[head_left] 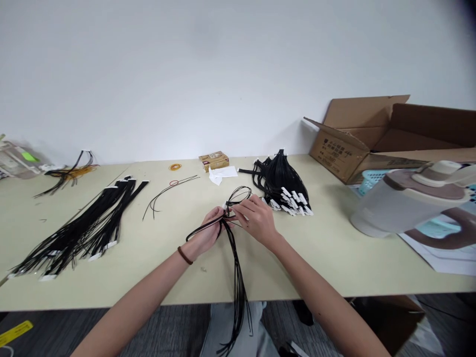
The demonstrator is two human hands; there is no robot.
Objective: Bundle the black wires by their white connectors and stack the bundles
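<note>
A bundle of thin black wires (pixel 237 277) hangs from my hands over the table's front edge, its loose ends dangling above my lap. My left hand (pixel 210 229) is closed around the upper part of the bundle, near a small white connector. From the right, my right hand (pixel 258 219) pinches at the wires beside that connector. Some wires loop up beyond the fingers. Exactly which strands the right fingers hold is hard to make out. Beyond my right hand lies a pile of black wire harnesses (pixel 281 173) with white connectors.
More black harnesses (pixel 85 218) lie spread on the left, with a few loose wires (pixel 163 194) beside them. Yellow rubber bands (pixel 175 167), a small box (pixel 214 161) and white paper (pixel 223 172) sit near the wall. At right stand an open cardboard box (pixel 338 153) and a large jug (pixel 394 203).
</note>
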